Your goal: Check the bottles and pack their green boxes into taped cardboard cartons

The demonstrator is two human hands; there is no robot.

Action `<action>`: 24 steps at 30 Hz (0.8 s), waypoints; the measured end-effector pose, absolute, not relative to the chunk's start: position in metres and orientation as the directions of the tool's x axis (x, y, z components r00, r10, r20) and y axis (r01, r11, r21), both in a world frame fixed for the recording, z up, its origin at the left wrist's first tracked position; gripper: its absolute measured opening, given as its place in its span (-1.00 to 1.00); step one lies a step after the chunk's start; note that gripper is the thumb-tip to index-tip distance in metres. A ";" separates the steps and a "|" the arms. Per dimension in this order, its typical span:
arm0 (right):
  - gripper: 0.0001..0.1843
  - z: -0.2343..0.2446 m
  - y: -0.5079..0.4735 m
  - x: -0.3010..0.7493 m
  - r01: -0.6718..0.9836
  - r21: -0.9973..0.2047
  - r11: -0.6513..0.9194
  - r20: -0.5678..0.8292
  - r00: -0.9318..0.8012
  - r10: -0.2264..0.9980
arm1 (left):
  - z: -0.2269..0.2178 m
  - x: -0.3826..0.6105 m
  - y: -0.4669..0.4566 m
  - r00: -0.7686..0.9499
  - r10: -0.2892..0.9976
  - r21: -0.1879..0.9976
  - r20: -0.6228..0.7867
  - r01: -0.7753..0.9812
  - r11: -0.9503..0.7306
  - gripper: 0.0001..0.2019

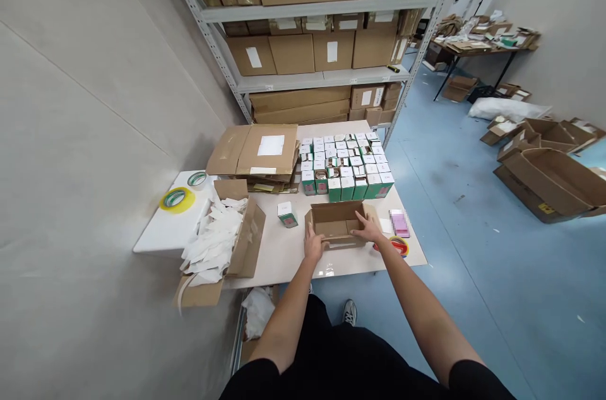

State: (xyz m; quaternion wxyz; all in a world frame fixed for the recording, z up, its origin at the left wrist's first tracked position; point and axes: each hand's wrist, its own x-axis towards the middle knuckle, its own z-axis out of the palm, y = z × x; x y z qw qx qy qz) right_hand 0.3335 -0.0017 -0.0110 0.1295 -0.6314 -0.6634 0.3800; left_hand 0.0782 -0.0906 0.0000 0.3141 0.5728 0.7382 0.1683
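Note:
An open cardboard box (338, 241) sits at the front of the table, its brown inner floor showing. My left hand (313, 243) grips its front left corner, thumb towards the inside. Over the right end of the box, my right hand (365, 227) has its fingers spread and touches the wall near the right flap. A single small white-and-green carton (287, 214) stands just left of the box. Behind it, several rows of similar cartons (348, 166) are packed close together, some with open tops. Tape rolls (400, 247) and a pink pad (399, 223) lie to the right.
Flattened cardboard (255, 147) is stacked at the table's back left. A carton of white paper strips (218, 236) stands left, beside a yellow tape roll (177, 200). Metal shelving (322, 79) with boxes rises behind. Large open boxes (552, 179) lie on the floor at right.

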 end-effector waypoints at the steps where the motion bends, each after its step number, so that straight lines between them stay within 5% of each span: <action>1: 0.05 -0.005 -0.002 0.330 0.754 -0.656 -0.035 -0.257 -0.180 0.950 | 0.003 0.083 -0.101 -0.145 0.954 0.586 -0.263 0.762 0.277 -0.89; 9: -0.03 0.052 0.000 0.285 0.795 -0.517 0.316 0.057 -0.336 0.940 | 0.060 0.109 -0.171 -0.122 0.990 0.490 -0.070 0.860 0.140 -0.81; 12: -0.27 0.070 0.005 0.272 0.790 -0.506 0.345 0.128 -0.327 0.936 | 0.085 0.104 -0.188 -0.112 0.993 0.445 -0.026 0.889 0.111 -0.78; 17: -0.77 0.084 0.009 0.244 0.752 -0.438 0.493 0.109 -0.500 0.859 | 0.101 0.087 -0.220 -0.159 0.981 0.373 0.112 0.922 0.107 -0.85; 24: -0.81 0.095 -0.006 0.175 0.661 -0.353 0.662 0.023 -0.701 0.713 | 0.098 0.044 -0.278 -0.321 0.924 0.352 0.209 0.906 0.235 -0.89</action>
